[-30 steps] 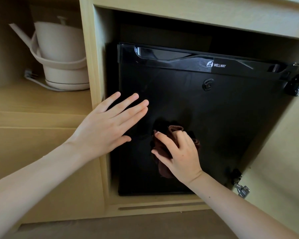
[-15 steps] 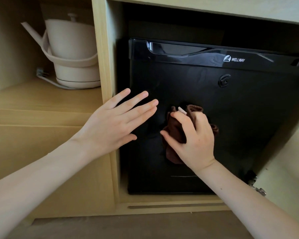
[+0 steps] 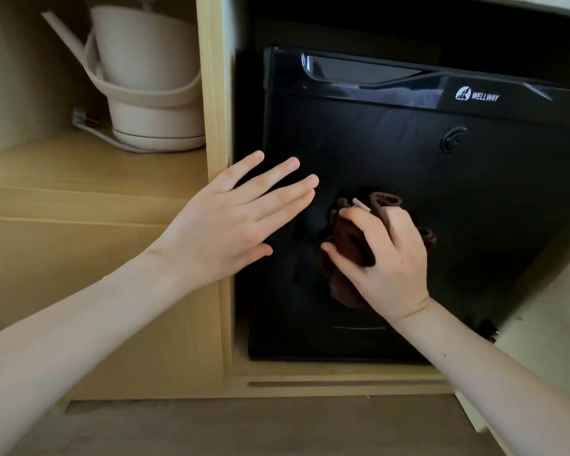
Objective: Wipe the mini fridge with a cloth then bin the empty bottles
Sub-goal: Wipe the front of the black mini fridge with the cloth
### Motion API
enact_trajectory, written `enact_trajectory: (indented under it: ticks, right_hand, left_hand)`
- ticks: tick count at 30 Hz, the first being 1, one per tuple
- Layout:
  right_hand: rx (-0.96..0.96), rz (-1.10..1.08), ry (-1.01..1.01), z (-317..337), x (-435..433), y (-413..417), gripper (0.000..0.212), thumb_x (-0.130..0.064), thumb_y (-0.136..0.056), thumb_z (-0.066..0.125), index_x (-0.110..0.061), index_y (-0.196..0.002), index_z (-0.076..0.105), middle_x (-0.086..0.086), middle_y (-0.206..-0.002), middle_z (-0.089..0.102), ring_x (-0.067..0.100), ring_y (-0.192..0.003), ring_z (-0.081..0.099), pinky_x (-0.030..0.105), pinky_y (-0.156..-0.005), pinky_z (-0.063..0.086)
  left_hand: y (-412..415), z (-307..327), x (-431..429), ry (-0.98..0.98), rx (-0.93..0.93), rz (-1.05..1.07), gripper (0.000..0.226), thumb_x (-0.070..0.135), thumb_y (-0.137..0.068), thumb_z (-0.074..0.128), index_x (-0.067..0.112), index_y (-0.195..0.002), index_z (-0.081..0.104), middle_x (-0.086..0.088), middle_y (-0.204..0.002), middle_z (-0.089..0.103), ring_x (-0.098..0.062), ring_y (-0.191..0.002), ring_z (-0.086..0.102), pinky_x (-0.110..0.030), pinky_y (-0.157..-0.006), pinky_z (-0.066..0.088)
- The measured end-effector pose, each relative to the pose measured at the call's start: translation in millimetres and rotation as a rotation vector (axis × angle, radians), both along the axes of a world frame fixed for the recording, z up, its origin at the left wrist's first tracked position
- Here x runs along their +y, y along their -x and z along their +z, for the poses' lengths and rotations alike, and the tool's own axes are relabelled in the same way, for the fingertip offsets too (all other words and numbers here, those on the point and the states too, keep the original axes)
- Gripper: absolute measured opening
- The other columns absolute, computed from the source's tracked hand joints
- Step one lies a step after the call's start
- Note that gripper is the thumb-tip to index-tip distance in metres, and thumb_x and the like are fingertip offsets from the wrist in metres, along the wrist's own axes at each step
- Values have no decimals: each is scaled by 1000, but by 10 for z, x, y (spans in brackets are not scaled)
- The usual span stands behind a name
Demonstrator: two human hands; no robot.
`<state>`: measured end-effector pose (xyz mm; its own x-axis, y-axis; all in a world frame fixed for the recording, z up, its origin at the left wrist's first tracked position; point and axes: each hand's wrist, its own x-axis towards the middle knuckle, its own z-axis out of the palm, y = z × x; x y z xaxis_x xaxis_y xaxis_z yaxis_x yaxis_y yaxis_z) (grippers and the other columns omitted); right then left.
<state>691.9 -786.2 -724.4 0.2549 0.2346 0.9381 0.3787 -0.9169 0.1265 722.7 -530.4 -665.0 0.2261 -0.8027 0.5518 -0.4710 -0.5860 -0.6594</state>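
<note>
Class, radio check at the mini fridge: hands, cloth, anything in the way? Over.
Right hand grips brown cloth against mini fridge door. Left hand open, fingers straight, by door's left edge. Nothing blocking the door.

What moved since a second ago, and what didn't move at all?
The right hand, gripping the brown cloth, slid it a little way up the black fridge door. Nothing was picked up or let go. The left hand stayed open with straight fingers at the door's left side, the door stayed shut, and the white kettle stayed on its shelf.
</note>
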Motion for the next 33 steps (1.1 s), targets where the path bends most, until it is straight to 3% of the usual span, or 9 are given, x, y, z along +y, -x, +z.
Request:
enact_trajectory:
  ticks: [3, 9, 15, 17, 21, 24, 26, 30, 33]
  right_hand:
    - [-26, -9, 36, -114, 148, -44, 42, -41, -88, 73, -11, -117, 64, 12, -98, 59, 24, -84, 53, 31, -72, 44]
    - [103, 36, 396, -316, 92, 32, 39, -40, -93, 68, -12, -121, 66, 10, -99, 66, 24, -82, 60, 34, -68, 49]
    - [4, -8, 12, 1, 111, -19, 41, -39, -90, 72, -9, -118, 68, 14, -102, 64, 26, -91, 58, 34, -78, 48]
    - [-18, -16, 0, -21, 196, -47, 40, -39, -90, 71, -10, -117, 66, 12, -101, 62, 24, -89, 56, 32, -76, 46]
    - [44, -1, 354, -289, 228, -23, 38, -38, -90, 69, -11, -117, 70, 11, -98, 66, 26, -79, 59, 36, -68, 44]
    - [129, 5, 581, -386, 160, 22, 42, -39, -89, 70, -13, -121, 68, 9, -104, 68, 23, -85, 63, 32, -75, 43]
    - [118, 33, 505, -322, 145, 19, 40, -37, -91, 68, -12, -122, 66, 10, -106, 66, 24, -86, 61, 33, -75, 43]
    - [1, 21, 124, -124, 182, -27, 35, -34, -93, 69, -9, -117, 69, 12, -98, 62, 24, -85, 56, 35, -72, 46]
    - [-14, -7, 122, -193, 342, -67, 34, -34, -93, 69, -8, -114, 71, 12, -92, 62, 24, -80, 54, 35, -68, 44]
  left_hand:
    - [1, -7, -7, -6, -4, -1, 95, 43, -81, 71, 8, -155, 23, -7, -163, 21, -29, -151, 14, -48, -122, 2]
    - [42, 29, -13, -11, 15, 10, 94, 41, -80, 73, 8, -154, 25, -7, -162, 24, -30, -150, 17, -48, -121, 7]
    - [-5, -1, -14, -5, 4, -3, 96, 42, -80, 73, 8, -155, 24, -7, -163, 21, -29, -151, 16, -48, -122, 5]
    - [-10, -1, -10, -6, 2, -10, 96, 42, -79, 73, 8, -154, 24, -7, -163, 22, -30, -150, 16, -48, -122, 5]
    - [1, 13, -15, -9, 13, -10, 94, 41, -80, 73, 8, -154, 25, -7, -163, 23, -30, -150, 17, -48, -121, 7]
    - [25, 25, -9, -5, 18, -4, 94, 41, -79, 74, 9, -154, 26, -7, -162, 24, -29, -150, 18, -48, -121, 9]
    - [34, 34, -6, -9, 23, -1, 94, 41, -79, 74, 9, -154, 27, -7, -162, 24, -29, -150, 18, -48, -121, 10]
    - [28, 28, -8, -12, 31, -3, 94, 39, -79, 73, 9, -154, 26, -7, -163, 23, -29, -150, 16, -49, -121, 9]
    - [17, 14, -9, -16, 35, -7, 92, 37, -80, 72, 9, -154, 24, -7, -163, 21, -29, -151, 14, -49, -122, 7]
